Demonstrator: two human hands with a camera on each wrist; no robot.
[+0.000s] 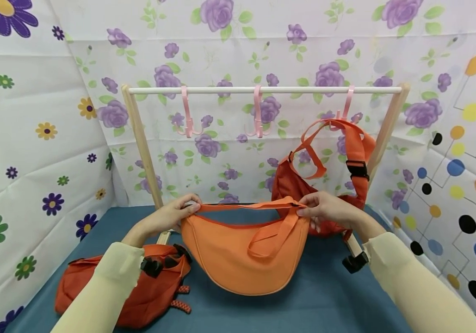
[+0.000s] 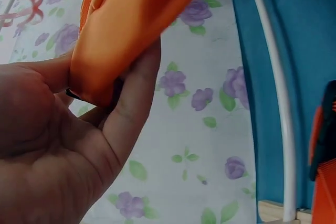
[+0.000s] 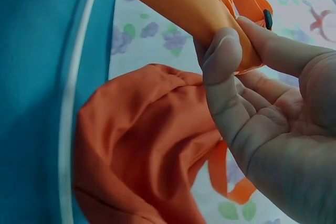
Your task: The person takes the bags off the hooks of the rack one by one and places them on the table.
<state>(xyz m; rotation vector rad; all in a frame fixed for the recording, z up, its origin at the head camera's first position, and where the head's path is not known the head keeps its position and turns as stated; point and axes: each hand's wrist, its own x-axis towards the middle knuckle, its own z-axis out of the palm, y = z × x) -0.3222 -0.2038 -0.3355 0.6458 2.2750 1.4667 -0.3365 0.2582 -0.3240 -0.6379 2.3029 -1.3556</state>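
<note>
Bright, even head view, soft shadow beneath the orange bag (image 1: 233, 259), dimmer wrist views (slightly soft)

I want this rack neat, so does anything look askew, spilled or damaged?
Nothing looks spilled or visibly damaged. The red bag on the rightmost pink hook looks askew: it tilts, and its straps loop unevenly.

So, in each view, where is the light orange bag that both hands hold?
Head: the light orange bag is just below the centre.
Left wrist: at the top, mostly left of centre.
Right wrist: at the top, around the middle.
Shared landmark: the purple-flowered backdrop.
</note>
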